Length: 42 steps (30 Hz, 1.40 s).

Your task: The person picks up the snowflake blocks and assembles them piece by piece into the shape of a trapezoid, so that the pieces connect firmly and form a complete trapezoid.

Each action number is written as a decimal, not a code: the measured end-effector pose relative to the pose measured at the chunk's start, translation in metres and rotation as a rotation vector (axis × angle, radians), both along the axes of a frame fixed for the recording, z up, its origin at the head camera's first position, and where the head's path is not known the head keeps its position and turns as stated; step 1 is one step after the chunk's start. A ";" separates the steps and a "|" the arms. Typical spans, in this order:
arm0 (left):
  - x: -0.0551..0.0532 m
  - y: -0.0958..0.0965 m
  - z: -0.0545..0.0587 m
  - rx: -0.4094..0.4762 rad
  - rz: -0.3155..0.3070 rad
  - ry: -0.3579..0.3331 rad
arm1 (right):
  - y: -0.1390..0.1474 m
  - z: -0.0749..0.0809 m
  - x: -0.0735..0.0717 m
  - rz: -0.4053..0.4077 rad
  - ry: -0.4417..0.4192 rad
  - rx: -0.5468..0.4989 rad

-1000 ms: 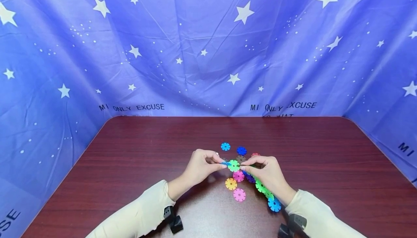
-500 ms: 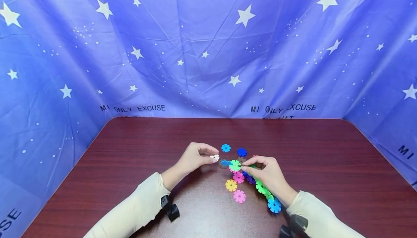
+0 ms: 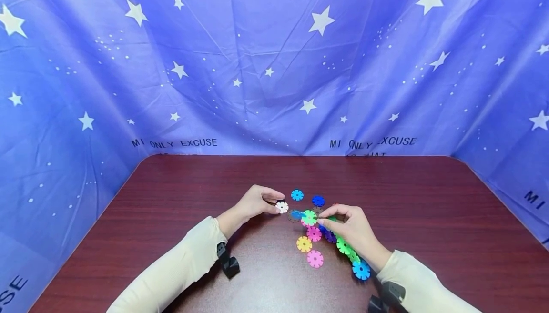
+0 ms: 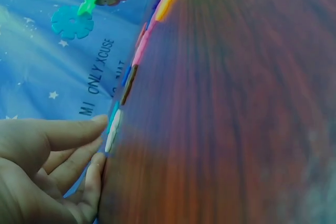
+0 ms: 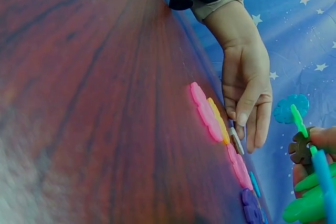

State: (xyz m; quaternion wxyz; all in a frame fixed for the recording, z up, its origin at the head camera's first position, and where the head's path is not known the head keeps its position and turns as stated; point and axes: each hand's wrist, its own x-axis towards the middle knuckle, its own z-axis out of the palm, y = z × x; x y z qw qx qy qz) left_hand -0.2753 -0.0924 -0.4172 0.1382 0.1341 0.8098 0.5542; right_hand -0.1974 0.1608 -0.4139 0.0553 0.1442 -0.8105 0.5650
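Head view, right hand (image 3: 349,220): thumb and fingertips pinched on round, notched brown plastic disc (image 5: 301,149), clearest from right wrist.
Chain in that pinch: brown disc joined to round, notched green plastic disc (image 3: 309,217), then round, notched light-blue plastic disc (image 5: 287,109) at far end; raised above dark red-brown wood-grain tabletop (image 3: 257,284).
Chain handling: probably very light, stiff, slightly slick; hard to snap, but joints likely to twist loose. Best hold, by judgement: flat faces of disc beside a joint.
Left hand (image 3: 256,202): thumb and fingers slightly parted at edge of round, notched white plastic disc (image 3: 281,207); cannot tell pinch from light touch.
White disc: low, near tabletop, left of chain's blue end; thin, so probably easiest by rim.
Loose notched plastic discs: yellow disc (image 3: 304,244), pink disc (image 3: 315,258), dark-blue disc (image 3: 318,200), all flat on tabletop.
Left sleeve (image 3: 177,263): cream cloth, black boxy device (image 3: 227,261) at wrist.
Backdrop: blue-violet star-printed cloth (image 3: 240,32).
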 end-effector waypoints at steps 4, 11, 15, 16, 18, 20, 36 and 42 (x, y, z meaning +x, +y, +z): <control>-0.002 0.002 0.000 -0.150 -0.012 0.110 | 0.000 0.001 -0.001 -0.003 -0.007 0.006; -0.003 0.003 0.001 -0.187 -0.013 0.150 | -0.001 0.001 -0.001 0.019 0.005 -0.008; -0.002 0.002 -0.001 -0.178 -0.019 0.149 | -0.003 0.000 -0.002 0.021 0.016 -0.016; -0.002 0.001 -0.001 -0.179 -0.019 0.151 | -0.004 -0.001 -0.002 0.017 0.019 -0.016; -0.001 0.000 -0.001 -0.181 -0.013 0.153 | -0.004 -0.001 -0.002 0.013 0.026 -0.011; 0.000 -0.002 0.000 -0.172 -0.004 0.144 | -0.005 -0.001 -0.002 0.009 0.034 -0.006; 0.012 -0.014 0.001 0.064 -0.011 -0.080 | -0.005 0.001 0.000 -0.011 0.039 0.009; 0.024 -0.010 0.011 0.173 0.061 -0.139 | -0.005 0.002 0.001 -0.017 0.043 0.009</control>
